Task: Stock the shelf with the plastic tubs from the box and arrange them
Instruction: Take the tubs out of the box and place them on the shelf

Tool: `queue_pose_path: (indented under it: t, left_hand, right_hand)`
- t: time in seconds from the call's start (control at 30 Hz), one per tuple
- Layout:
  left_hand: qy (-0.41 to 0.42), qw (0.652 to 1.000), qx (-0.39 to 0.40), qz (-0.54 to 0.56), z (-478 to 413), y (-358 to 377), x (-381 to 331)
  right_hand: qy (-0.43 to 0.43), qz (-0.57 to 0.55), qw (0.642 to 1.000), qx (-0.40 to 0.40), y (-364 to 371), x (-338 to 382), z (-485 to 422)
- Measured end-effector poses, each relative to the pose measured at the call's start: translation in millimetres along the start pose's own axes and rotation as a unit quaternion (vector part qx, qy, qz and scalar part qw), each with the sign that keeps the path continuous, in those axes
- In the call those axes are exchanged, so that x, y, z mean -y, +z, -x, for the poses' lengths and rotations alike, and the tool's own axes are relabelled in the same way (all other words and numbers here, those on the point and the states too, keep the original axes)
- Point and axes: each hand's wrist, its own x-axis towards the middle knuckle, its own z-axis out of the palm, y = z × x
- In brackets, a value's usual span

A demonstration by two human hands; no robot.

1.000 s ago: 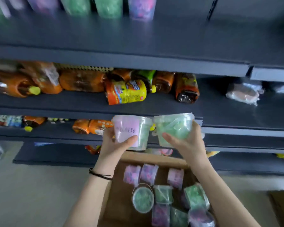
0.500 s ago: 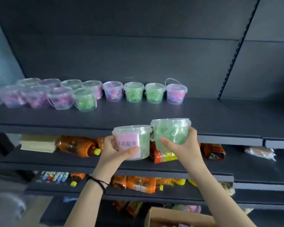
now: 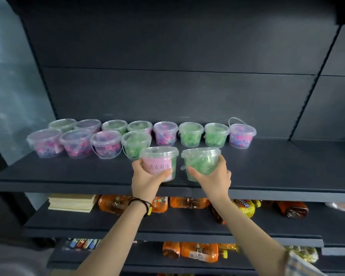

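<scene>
Left hand (image 3: pixel 145 181) curls round labelled tub (image 3: pixel 160 166); right hand (image 3: pixel 214 177) curls round green tub (image 3: pixel 202 163). Both tubs at shelf (image 3: pixel 68 175) front, before 12 stocked tubs (image 3: pixel 191 134).

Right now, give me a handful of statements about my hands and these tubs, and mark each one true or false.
1. The left hand grips the pink-labelled tub, and the right hand grips the green tub. True.
2. The green tub holds pink and blue contents. False: they are green.
3. The end tub, rightmost in the back row, has its handle raised. True.
4. Eight tubs form the front row on the top shelf. False: four stand in front, eight behind.
5. Tubs fill the lower shelf. False: orange bottles lie there.
</scene>
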Motion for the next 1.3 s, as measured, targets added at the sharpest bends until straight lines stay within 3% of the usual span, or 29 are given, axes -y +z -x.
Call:
queue_pose_path:
  t: [0.07,0.27,0.43,0.8,1.03,1.17,1.3]
  left_hand:
    - [0.001,1.0,-0.004,-0.006,-10.5,13.2,9.4]
    - [0.012,0.998,-0.055,-0.038,-49.9,50.7,31.7]
    - [0.006,0.996,-0.068,-0.065,-85.0,75.2,43.8]
    - [-0.015,0.991,-0.071,-0.11,-120.7,93.4,46.1]
    - [-0.005,0.993,-0.074,-0.094,-91.6,79.4,36.2]
    - [-0.016,0.989,-0.095,-0.109,-51.0,64.4,20.9]
    - [0.035,0.99,-0.088,-0.104,1.8,51.3,5.0]
  right_hand:
    - [0.007,0.033,0.999,0.0,10.6,-6.8,-11.9]
    - [0.039,-0.047,0.996,0.064,28.2,-22.4,-54.2]
    - [0.019,0.057,0.996,0.073,40.9,-31.7,-96.5]
    - [0.036,0.091,0.992,0.082,57.0,-38.1,-132.7]
    - [0.014,0.053,0.991,0.118,29.2,-42.3,-115.3]
    - [-0.013,0.026,0.995,0.092,-3.9,-44.6,-86.5]
    - [-0.024,-0.01,0.998,0.065,-43.2,-43.8,-47.4]
